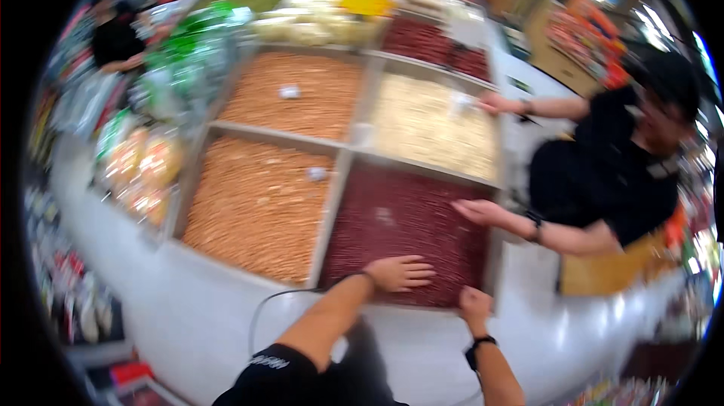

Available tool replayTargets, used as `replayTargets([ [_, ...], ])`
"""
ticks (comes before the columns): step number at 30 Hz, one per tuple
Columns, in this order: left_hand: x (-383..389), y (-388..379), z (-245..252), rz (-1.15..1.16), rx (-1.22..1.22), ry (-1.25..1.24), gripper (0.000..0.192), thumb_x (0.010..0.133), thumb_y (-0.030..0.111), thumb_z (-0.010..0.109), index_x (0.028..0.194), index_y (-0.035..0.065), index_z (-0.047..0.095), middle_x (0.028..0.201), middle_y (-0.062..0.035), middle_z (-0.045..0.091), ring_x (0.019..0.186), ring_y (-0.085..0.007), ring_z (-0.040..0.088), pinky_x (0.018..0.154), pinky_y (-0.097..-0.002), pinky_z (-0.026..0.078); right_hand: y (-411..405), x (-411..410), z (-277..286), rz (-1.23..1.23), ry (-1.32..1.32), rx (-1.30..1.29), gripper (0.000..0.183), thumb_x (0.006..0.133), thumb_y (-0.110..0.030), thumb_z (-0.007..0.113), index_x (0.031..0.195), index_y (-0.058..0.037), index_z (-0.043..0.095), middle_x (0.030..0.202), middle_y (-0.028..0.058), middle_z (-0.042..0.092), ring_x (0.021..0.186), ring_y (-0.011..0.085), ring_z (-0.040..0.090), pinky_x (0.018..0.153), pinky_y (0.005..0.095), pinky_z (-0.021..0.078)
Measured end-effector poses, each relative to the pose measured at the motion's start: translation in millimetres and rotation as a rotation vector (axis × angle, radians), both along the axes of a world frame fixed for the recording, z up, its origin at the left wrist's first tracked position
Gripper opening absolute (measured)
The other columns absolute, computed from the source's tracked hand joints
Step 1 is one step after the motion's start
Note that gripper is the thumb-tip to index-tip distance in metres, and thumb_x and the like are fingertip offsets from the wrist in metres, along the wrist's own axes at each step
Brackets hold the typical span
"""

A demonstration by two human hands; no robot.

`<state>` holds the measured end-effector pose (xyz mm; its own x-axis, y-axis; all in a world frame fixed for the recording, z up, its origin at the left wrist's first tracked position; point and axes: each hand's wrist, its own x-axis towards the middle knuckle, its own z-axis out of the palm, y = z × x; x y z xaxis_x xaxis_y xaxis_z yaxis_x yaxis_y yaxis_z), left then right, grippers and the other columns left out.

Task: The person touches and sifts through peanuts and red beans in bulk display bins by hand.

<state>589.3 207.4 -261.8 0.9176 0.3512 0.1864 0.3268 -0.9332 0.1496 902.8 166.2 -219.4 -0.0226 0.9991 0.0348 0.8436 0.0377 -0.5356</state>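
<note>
Small dark red beans or peanuts (390, 214) fill the bin right in front of me. My left hand (401, 274) lies palm down over their near side with its fingers apart, seemingly touching them. At the bin's near right corner is my right hand (476, 304), its fingers curled by the rim; blur hides whether anything is inside it. A dark band circles my right wrist. Across from my right hand, a co-worker's hand (481, 212) reaches over the same bin with the palm turned up.
Grey dividers (331, 202) separate this bin from tan nuts or beans (260, 208) on the left and pale seeds (432, 123) beyond. A co-worker (605, 151) in black stands at the right, another hand over the pale bin. Plastic-wrapped bags (144, 168) line the left side.
</note>
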Motion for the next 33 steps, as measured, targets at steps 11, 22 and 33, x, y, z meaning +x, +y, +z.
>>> replayTargets([
  [11, -74.8, 10.3, 15.1, 0.417, 0.076, -0.126, 0.040, 0.096, 0.014, 0.050, 0.134, 0.0133, 0.061, 0.146, -0.0116, 0.055, 0.139, -0.0289, 0.048, 0.121, -0.0489, 0.030, 1.8, 31.1, -5.7, 0.076, 0.182, 0.046, 0.030, 0.089, -0.016, 0.059, 0.064, 0.0006, 0.055, 0.059, 0.0226, 0.052, 0.048, 0.0345, 0.046, 0.050, 0.0451, 0.0337],
  [22, -57.9, -21.0, 92.3, 0.891, -0.324, 0.005, 0.046, 0.096, 0.045, 0.056, 0.074, 0.0084, 0.071, 0.068, -0.0162, 0.070, 0.069, -0.0383, 0.070, 0.065, -0.0508, 0.056, -4.5, 29.6, 15.5, -0.131, -0.141, 0.134, 0.033, 0.091, -0.028, 0.061, 0.072, -0.0031, 0.071, 0.071, 0.0213, 0.065, 0.066, 0.0435, 0.064, 0.064, 0.0530, 0.0511],
  [33, -62.2, -40.1, 38.9, 0.709, -0.408, -0.175, 0.028, 0.084, 0.008, 0.059, 0.110, 0.0002, 0.066, 0.109, -0.0213, 0.067, 0.108, -0.0393, 0.064, 0.093, -0.0495, 0.053, 6.8, 56.0, -38.1, 0.047, 0.052, 0.338, 0.034, 0.087, -0.019, 0.060, 0.061, 0.0011, 0.055, 0.055, 0.0206, 0.049, 0.047, 0.0325, 0.049, 0.049, 0.0467, 0.0356],
])
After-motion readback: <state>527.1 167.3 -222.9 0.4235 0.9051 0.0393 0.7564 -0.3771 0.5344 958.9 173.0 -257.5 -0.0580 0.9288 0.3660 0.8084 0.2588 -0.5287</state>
